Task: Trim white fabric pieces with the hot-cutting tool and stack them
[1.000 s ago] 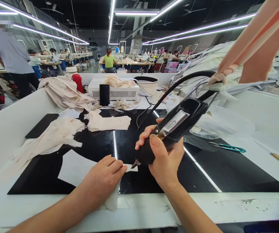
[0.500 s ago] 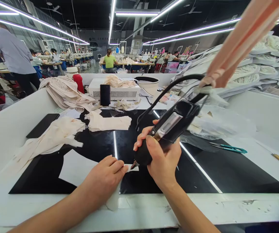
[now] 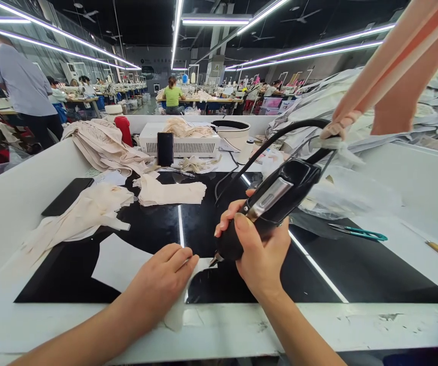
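Note:
My right hand (image 3: 262, 249) is wrapped around a black corded hand tool (image 3: 285, 190) with a silver switch plate and a narrow metal tip. The tool leans to the right, and its tip touches the end of a thin white fabric strip (image 3: 205, 263). My left hand (image 3: 169, 274) is closed over that strip just left of the tip, fingers together and pressing down on it. Part of the strip hangs below the hand over the table's front edge. A larger white piece (image 3: 121, 262) lies left of the hand, partly covered by it; whether it joins the strip is hidden.
Peach straps (image 3: 390, 66) hold up the tool's cord end. Cream strips (image 3: 175, 193) and a cloth pile (image 3: 85, 213) lie on the black mat (image 3: 150, 223). Teal thread snips (image 3: 359, 232) rest at right. Behind stand a phone (image 3: 165, 149), a white box (image 3: 146, 137) and a bucket (image 3: 232, 133).
My right hand and the tool have moved slightly right, so the tip sits nearer the strip's end. The straps have swung right. My left hand has shifted slightly left.

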A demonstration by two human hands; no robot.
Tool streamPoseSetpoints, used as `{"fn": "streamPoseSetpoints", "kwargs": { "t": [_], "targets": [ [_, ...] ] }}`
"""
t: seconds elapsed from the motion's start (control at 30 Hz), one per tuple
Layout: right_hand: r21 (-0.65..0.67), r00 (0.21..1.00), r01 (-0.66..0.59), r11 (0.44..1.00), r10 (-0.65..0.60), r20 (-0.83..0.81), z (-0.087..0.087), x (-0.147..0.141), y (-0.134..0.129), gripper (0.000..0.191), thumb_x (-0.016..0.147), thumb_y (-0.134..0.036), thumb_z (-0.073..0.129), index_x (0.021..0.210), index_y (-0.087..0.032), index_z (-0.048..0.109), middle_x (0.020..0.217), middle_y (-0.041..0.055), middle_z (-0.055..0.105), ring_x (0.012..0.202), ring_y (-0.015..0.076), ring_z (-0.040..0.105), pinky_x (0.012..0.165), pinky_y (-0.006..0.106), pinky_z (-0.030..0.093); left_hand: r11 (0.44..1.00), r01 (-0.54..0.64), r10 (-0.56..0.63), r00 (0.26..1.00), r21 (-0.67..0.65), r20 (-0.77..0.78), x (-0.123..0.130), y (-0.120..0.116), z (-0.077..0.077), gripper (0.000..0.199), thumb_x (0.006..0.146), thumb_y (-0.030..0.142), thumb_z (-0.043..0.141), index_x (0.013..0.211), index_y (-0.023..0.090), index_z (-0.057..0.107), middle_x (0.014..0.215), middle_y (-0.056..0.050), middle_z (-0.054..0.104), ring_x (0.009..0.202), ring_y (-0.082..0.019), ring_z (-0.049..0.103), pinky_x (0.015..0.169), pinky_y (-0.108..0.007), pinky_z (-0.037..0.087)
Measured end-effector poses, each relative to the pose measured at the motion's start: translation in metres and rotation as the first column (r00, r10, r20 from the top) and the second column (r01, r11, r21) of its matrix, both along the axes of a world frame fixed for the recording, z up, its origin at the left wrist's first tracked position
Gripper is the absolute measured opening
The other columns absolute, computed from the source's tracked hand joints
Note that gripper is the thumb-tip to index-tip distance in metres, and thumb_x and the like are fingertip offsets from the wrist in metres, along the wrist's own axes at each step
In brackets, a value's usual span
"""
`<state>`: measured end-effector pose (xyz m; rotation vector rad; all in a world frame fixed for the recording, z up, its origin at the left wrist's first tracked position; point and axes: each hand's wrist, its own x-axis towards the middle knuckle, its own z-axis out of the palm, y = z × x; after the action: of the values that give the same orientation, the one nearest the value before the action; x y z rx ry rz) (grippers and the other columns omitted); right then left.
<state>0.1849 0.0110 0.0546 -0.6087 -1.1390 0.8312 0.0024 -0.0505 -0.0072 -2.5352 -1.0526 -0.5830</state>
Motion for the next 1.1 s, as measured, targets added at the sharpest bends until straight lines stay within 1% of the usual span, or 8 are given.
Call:
{"fn": "streamPoseSetpoints", "kwargs": {
  "t": [0.1, 0.27, 0.4, 0.53, 0.63, 0.77, 0.9, 1.1],
  "targets": [
    [-0.003, 1.000, 0.002, 1.000, -0.003, -0.018, 0.000, 0.000, -0.004, 0.033, 0.087, -0.037, 0.090, 0.104, -0.030, 0.063, 0.082, -0.0068, 0.071, 0.057, 0.0131, 0.065, 0.049, 0.027, 0.060, 0.996, -0.087, 0.087, 0.996, -0.007, -0.003, -0.002, -0.013, 0.004, 0.040, 0.096, -0.010, 0.046, 0.127, 0.012, 0.061, 0.113, -0.011, 0.075, 0.101, -0.025, 0.074, 0.090, -0.035, 0.063],
    [-0.031, 0.999, 0.034, 0.999, -0.034, -0.008, -0.002, -0.003, -0.014, 0.038, 0.085, -0.044, 0.094, 0.101, -0.030, 0.063, 0.081, -0.0055, 0.072, 0.055, 0.0144, 0.065, 0.048, 0.028, 0.059, 0.965, -0.139, 0.130, 0.990, -0.224, -0.057, -0.011, -0.026, 0.009, 0.051, 0.081, -0.015, 0.044, 0.116, 0.019, 0.058, 0.112, -0.006, 0.074, 0.095, -0.022, 0.074, 0.083, -0.031, 0.064],
    [-0.042, 0.998, 0.053, 0.998, -0.054, -0.023, -0.001, -0.007, -0.021, 0.039, 0.084, -0.045, 0.094, 0.103, -0.030, 0.063, 0.079, -0.0057, 0.073, 0.053, 0.0143, 0.064, 0.046, 0.028, 0.058, 0.926, -0.164, 0.146, 0.986, -0.341, -0.079, -0.015, -0.017, 0.012, 0.047, 0.085, -0.015, 0.045, 0.113, 0.021, 0.057, 0.113, -0.005, 0.074, 0.098, -0.022, 0.074, 0.087, -0.032, 0.064],
    [-0.050, 0.997, 0.068, 0.996, -0.070, -0.022, 0.003, -0.009, -0.025, 0.035, 0.084, -0.037, 0.092, 0.102, -0.030, 0.063, 0.079, -0.0063, 0.073, 0.053, 0.0140, 0.065, 0.046, 0.027, 0.059, 0.907, -0.142, 0.123, 0.990, -0.396, -0.073, -0.017, -0.008, 0.016, 0.040, 0.090, -0.013, 0.052, 0.111, 0.020, 0.059, 0.113, -0.006, 0.074, 0.098, -0.023, 0.075, 0.086, -0.033, 0.066],
    [-0.063, 0.997, 0.067, 0.996, -0.069, -0.029, 0.005, -0.010, -0.027, 0.035, 0.082, -0.033, 0.092, 0.101, -0.030, 0.063, 0.078, -0.0067, 0.072, 0.051, 0.0133, 0.064, 0.046, 0.027, 0.059, 0.907, -0.126, 0.115, 0.992, -0.402, -0.051, -0.018, -0.005, 0.016, 0.040, 0.092, -0.014, 0.053, 0.112, 0.020, 0.060, 0.114, -0.005, 0.074, 0.100, -0.022, 0.075, 0.086, -0.031, 0.065],
    [-0.060, 0.997, 0.073, 0.996, -0.075, -0.030, 0.005, -0.010, -0.028, 0.037, 0.082, -0.036, 0.094, 0.100, -0.030, 0.062, 0.077, -0.0067, 0.072, 0.051, 0.0134, 0.062, 0.045, 0.027, 0.058, 0.913, -0.092, 0.092, 0.996, -0.398, -0.020, -0.020, -0.004, 0.013, 0.041, 0.095, -0.012, 0.052, 0.117, 0.022, 0.060, 0.120, -0.005, 0.074, 0.109, -0.021, 0.075, 0.094, -0.030, 0.064],
    [-0.040, 0.998, 0.068, 0.997, -0.068, -0.009, 0.003, -0.010, -0.028, 0.035, 0.086, -0.039, 0.092, 0.101, -0.030, 0.062, 0.079, -0.0062, 0.071, 0.052, 0.0135, 0.063, 0.047, 0.027, 0.059, 0.924, -0.102, 0.090, 0.995, -0.368, -0.049, -0.022, -0.003, 0.008, 0.042, 0.098, -0.009, 0.050, 0.123, 0.023, 0.061, 0.120, -0.005, 0.075, 0.108, -0.021, 0.076, 0.093, -0.031, 0.065],
    [-0.045, 0.998, 0.048, 0.998, -0.049, -0.028, 0.003, -0.011, -0.030, 0.033, 0.085, -0.034, 0.092, 0.102, -0.030, 0.064, 0.079, -0.0061, 0.071, 0.052, 0.0132, 0.063, 0.046, 0.027, 0.059, 0.983, -0.095, 0.079, 0.991, -0.157, -0.106, -0.013, -0.010, -0.004, 0.034, 0.101, -0.002, 0.060, 0.130, 0.014, 0.066, 0.123, -0.014, 0.080, 0.111, -0.026, 0.080, 0.095, -0.034, 0.067]
  ]
}}
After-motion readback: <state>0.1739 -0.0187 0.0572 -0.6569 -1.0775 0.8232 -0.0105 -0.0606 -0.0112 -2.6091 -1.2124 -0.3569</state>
